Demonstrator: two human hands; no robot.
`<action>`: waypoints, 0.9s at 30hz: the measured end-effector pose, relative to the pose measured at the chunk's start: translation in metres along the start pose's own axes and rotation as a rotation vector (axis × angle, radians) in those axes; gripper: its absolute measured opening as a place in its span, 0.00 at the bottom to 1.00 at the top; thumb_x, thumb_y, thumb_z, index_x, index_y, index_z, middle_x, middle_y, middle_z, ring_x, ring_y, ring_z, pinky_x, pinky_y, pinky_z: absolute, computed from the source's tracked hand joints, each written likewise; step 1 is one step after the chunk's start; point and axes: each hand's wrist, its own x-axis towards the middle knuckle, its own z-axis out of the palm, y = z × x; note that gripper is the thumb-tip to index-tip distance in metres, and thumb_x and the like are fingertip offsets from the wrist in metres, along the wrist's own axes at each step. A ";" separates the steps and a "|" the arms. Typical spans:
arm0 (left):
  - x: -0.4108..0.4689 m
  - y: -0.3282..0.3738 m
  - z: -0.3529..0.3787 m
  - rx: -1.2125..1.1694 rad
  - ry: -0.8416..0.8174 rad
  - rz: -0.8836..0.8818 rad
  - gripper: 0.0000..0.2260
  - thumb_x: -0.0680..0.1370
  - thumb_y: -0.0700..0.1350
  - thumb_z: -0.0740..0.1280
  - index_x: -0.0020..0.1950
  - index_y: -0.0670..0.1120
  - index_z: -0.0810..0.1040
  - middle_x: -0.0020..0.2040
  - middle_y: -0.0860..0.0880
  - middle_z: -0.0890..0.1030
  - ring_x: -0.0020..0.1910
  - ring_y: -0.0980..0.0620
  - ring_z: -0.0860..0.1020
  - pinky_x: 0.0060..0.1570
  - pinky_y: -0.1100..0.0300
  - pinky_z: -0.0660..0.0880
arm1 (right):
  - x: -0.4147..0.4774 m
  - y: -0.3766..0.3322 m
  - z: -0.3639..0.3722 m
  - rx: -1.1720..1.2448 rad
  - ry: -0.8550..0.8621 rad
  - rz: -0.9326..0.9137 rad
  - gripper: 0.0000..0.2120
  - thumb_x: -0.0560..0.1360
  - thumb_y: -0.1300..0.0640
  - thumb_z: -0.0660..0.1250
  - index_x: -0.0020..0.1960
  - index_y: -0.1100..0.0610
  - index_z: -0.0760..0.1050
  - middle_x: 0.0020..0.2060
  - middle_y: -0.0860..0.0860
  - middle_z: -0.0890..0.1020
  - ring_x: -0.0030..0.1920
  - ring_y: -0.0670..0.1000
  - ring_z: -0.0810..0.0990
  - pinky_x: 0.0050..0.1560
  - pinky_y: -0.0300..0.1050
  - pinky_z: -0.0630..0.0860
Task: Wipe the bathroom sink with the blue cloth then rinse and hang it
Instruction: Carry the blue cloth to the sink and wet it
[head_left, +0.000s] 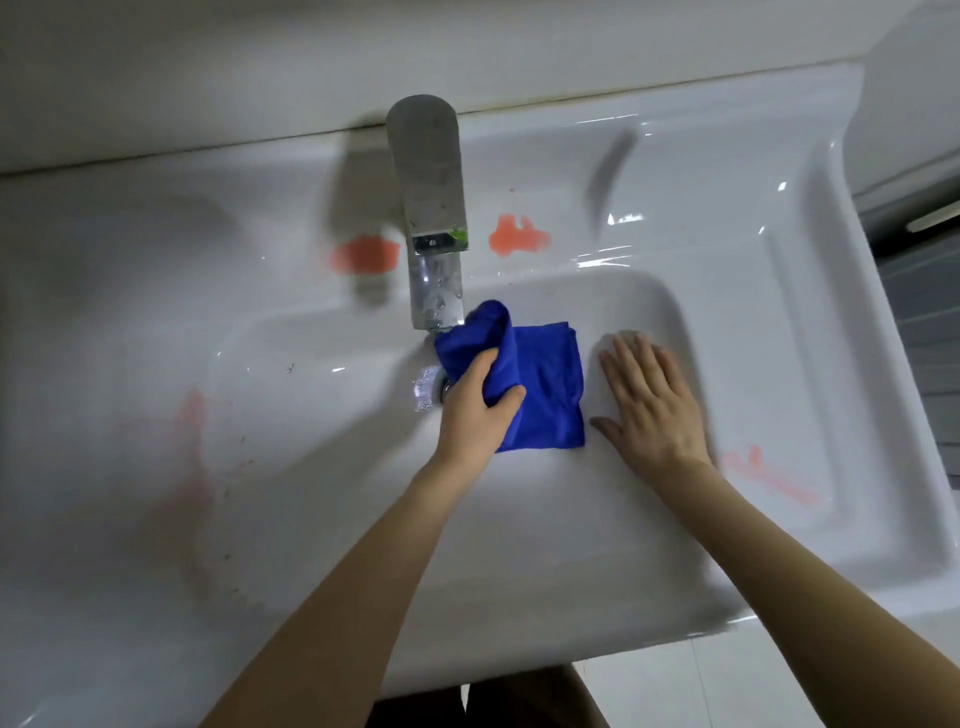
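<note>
1. The soft blue microfibre cloth (540, 384) is down in the basin of the white glazed ceramic sink (779, 374), right between the two hands. The left hand (478, 410) grips a bunched part of it, fingers curled round. That bunch pokes up just under the spout of the chrome tap (428, 208), and the rest lies flat toward the right hand.
2. The right hand (649, 400) holds nothing: fingers straight and spread, palm flat on the basin just beside the cloth's edge.
3. Handling-wise, my guess is it's light and floppy with zero stiffness, and heavier and droopier if soaked. I can't tell if it's wet or if water is running. Take a fistful like the left hand does, because pinching an edge would just let it trail.
4. The glaze looks slick, so the cloth should slide easily, but a flat palm could skid too.
5. There's plenty of open basin on the near side of both hands. The tight spots are the spout just beyond the left hand's fingers and the metal drain (444, 387) right beside that hand.
6. Orange-red smears (519, 236) sit on the deck beyond the hands, either side of the tap, with another outside the right wrist. Reaching them means going up over the basin's rounded lip.
</note>
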 end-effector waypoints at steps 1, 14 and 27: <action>0.004 0.001 0.013 0.016 -0.034 0.004 0.17 0.76 0.44 0.69 0.64 0.50 0.73 0.54 0.54 0.79 0.51 0.57 0.76 0.51 0.65 0.74 | -0.001 0.004 0.005 -0.009 0.015 -0.020 0.38 0.75 0.39 0.47 0.75 0.63 0.62 0.75 0.59 0.63 0.78 0.59 0.46 0.77 0.51 0.38; 0.012 -0.005 0.043 0.280 -0.411 -0.056 0.30 0.78 0.52 0.67 0.77 0.51 0.60 0.60 0.51 0.68 0.55 0.55 0.71 0.56 0.62 0.65 | -0.001 0.007 0.013 -0.063 0.048 -0.055 0.36 0.78 0.40 0.52 0.76 0.65 0.59 0.75 0.61 0.62 0.76 0.61 0.57 0.76 0.55 0.44; 0.002 -0.048 -0.043 0.584 0.150 0.143 0.14 0.75 0.36 0.66 0.61 0.42 0.78 0.56 0.43 0.79 0.54 0.41 0.76 0.54 0.47 0.75 | 0.007 -0.019 -0.014 0.316 0.168 0.138 0.19 0.78 0.54 0.58 0.62 0.65 0.74 0.59 0.61 0.78 0.63 0.65 0.73 0.63 0.54 0.66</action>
